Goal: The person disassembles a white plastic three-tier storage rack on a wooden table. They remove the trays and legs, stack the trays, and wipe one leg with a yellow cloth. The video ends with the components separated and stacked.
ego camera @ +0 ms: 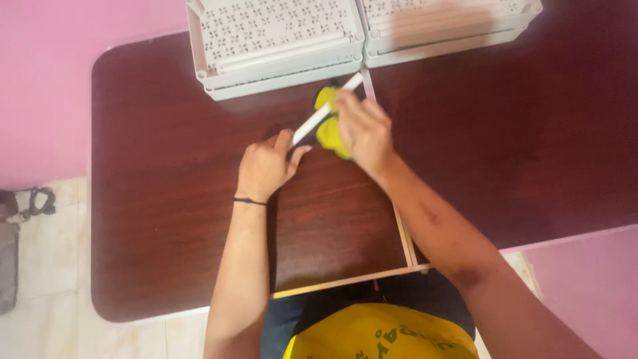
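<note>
**On the table: white rod and yellow piece held at 2 ends**

At mid-table, just below 2 white perforated trays, left hand clenched around the lower end of a slim white rod, thumb and fingers pinching it from both sides. Right hand closed over the rod's upper part and over a yellow piece, most of that piece hidden under the fingers. Rod lying slantwise, upper tip near the seam between the 2 trays, lower end at the left thumb. Cannot tell whether the yellow piece is threaded on the rod or only pressed against it.

Judged from the grip, a fitting or sliding step along the rod. Best done with:

- left hand kept low and steady, wrist resting on the table as an anchor
- right hand pushing straight along the rod's line, not across it, to avoid bending so thin a part
- upper tip kept apart from the tray edge just beyond it
- fingers shifted enough to expose the joint, since the join is now covered

Black band at the left wrist well apart from the work.
</note>
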